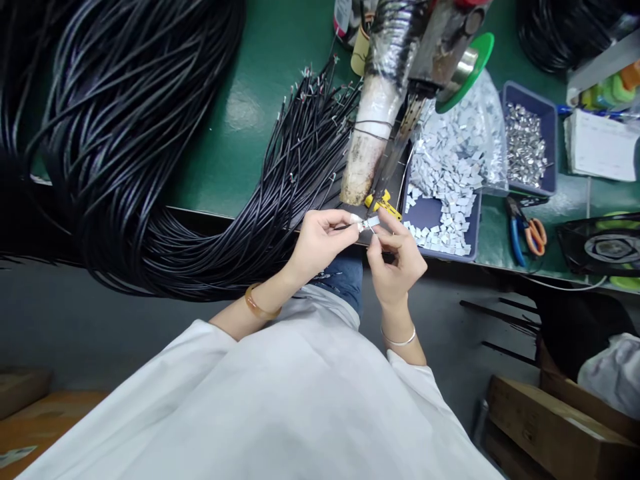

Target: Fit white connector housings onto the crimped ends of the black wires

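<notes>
My left hand (325, 241) pinches the end of a thin black cable at the table's front edge. Close beside it, my right hand (397, 257) has its fingers closed at a small pale tab (371, 222), where thin wire ends also show. The fingertips of both hands nearly meet. Just beyond them lies a yellow tool part (384, 203), below a wrapped white tube (367, 133). A large bundle of black cables (250, 233) runs to the left of my hands, its stripped ends (310, 87) fanned out on the green table.
Right of my hands, a bin (475, 230) holds many pale tabs. Beyond are a bin of metal parts (525, 147), pliers (525, 233), a green-rimmed spool (467, 73), a paper pad (603, 147) and a small fan (607, 248). Cardboard boxes (555, 427) stand below.
</notes>
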Demonstrator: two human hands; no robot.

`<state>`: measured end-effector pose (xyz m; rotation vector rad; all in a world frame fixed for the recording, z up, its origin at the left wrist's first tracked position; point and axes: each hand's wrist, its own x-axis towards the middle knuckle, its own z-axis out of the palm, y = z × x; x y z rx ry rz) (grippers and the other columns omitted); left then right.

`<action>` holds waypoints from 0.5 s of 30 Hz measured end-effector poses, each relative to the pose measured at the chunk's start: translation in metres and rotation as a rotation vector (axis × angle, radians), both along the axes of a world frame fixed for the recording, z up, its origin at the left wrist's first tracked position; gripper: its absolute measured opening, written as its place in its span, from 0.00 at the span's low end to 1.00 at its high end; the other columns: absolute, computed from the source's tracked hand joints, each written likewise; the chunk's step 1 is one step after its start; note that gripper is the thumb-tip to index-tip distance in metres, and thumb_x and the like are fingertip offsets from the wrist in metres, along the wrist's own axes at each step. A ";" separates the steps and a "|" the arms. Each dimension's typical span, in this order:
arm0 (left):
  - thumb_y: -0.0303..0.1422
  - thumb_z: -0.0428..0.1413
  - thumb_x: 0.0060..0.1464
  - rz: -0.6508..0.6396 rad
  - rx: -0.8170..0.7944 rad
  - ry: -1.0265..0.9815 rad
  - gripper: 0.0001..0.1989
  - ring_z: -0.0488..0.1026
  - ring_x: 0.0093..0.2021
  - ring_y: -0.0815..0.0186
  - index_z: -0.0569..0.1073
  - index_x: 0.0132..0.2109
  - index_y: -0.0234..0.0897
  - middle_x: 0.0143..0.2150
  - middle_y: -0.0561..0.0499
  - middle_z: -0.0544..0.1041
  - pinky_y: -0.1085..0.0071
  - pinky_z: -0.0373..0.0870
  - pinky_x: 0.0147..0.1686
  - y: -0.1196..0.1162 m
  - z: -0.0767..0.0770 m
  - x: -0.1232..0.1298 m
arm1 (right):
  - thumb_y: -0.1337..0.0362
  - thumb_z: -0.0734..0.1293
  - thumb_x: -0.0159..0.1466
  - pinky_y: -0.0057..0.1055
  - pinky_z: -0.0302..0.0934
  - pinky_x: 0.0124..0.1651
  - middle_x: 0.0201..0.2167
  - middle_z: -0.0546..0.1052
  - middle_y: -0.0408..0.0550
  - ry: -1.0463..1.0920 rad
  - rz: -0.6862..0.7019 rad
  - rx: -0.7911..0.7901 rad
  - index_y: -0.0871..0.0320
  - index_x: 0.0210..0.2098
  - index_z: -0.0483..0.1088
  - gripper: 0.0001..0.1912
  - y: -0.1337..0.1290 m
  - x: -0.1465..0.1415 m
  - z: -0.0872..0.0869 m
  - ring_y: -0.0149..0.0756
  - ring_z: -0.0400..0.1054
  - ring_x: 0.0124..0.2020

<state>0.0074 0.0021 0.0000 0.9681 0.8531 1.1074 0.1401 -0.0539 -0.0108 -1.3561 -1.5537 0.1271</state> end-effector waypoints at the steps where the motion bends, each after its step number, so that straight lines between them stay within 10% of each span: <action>1: 0.31 0.67 0.42 0.008 -0.001 0.013 0.06 0.71 0.25 0.74 0.80 0.27 0.33 0.23 0.54 0.77 0.77 0.69 0.29 0.000 0.001 0.001 | 0.69 0.66 0.64 0.32 0.77 0.36 0.51 0.80 0.50 0.029 0.000 -0.030 0.54 0.38 0.70 0.04 0.000 0.000 0.000 0.37 0.80 0.41; 15: 0.30 0.63 0.44 0.027 0.038 0.135 0.04 0.68 0.24 0.74 0.79 0.27 0.32 0.23 0.54 0.76 0.77 0.67 0.27 0.005 0.003 -0.001 | 0.66 0.67 0.64 0.33 0.76 0.36 0.47 0.81 0.46 0.056 -0.008 -0.081 0.52 0.34 0.71 0.02 0.004 0.000 0.010 0.35 0.79 0.39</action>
